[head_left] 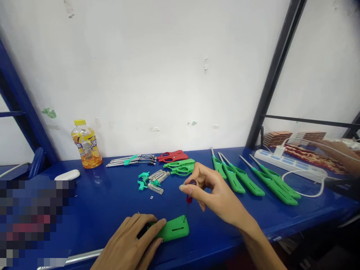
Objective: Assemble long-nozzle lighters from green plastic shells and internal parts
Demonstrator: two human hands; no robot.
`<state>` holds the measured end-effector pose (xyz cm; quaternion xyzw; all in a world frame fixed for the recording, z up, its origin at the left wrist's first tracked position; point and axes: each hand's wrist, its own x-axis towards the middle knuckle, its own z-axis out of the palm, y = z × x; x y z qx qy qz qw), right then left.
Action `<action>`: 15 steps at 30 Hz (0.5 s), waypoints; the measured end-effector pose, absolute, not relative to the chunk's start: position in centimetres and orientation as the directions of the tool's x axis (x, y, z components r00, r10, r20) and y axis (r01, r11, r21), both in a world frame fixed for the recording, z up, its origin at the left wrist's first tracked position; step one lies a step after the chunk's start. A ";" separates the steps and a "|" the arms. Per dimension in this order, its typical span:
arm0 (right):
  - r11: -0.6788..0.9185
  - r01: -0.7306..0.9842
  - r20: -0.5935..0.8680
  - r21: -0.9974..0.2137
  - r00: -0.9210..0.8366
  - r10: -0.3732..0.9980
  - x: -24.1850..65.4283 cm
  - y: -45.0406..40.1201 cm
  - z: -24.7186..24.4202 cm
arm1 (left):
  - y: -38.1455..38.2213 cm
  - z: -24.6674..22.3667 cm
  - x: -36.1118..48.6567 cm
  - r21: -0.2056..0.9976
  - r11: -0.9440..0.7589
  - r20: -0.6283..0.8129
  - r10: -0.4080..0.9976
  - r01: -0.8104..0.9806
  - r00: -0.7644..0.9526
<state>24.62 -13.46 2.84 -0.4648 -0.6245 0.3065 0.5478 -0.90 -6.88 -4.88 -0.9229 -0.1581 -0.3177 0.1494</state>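
Blue-painted metal, a slanting post (24, 101), stands at the far left before a white wall (157, 75). On the blue counter (112, 202) beside it lie a smooth white oval object (69, 174) and, just to its right, an upright clear plastic bottle (87, 148) with a yellow cap, a printed yellow label and orange liquid low inside. Near the front edge a thin silver metal rod (81, 257) runs in from the left and disappears beneath the person's left hand (132, 236). The left fingers are closed over a slotted green plastic handle (170, 230), which lies flat at the front of the counter, the thumb along its near side.

Behind the left hand, towards the wall, rests a bundle of silver metal tubes with teal fittings (120, 161). Next come small teal plastic pieces (142, 185) mixed with clear plastic cylinders (155, 188), then red plastic shells (176, 155) with light green plastic shells (180, 165) in front. The right hand (215, 195) pinches a dark red screwdriver (189, 198) between thumb and fingers, upright with a slight tilt, its tip at the handle's right end. Farther right lie five green lighters with long metal stems (233, 183), then a white power strip (292, 165) with a white plug and cable
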 end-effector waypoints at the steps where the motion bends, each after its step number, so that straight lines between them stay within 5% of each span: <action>1: 0.374 0.250 0.400 -0.893 0.057 0.915 24.5 -13.4 2.8 | -6.9 -4.9 -0.9 -0.172 -0.904 0.637 0.200 0.390 0.744; 15: 0.439 0.324 0.429 -0.838 -0.106 0.897 25.3 -13.5 2.6 | -6.8 -4.8 -1.0 -0.138 -0.911 0.645 0.215 0.388 0.733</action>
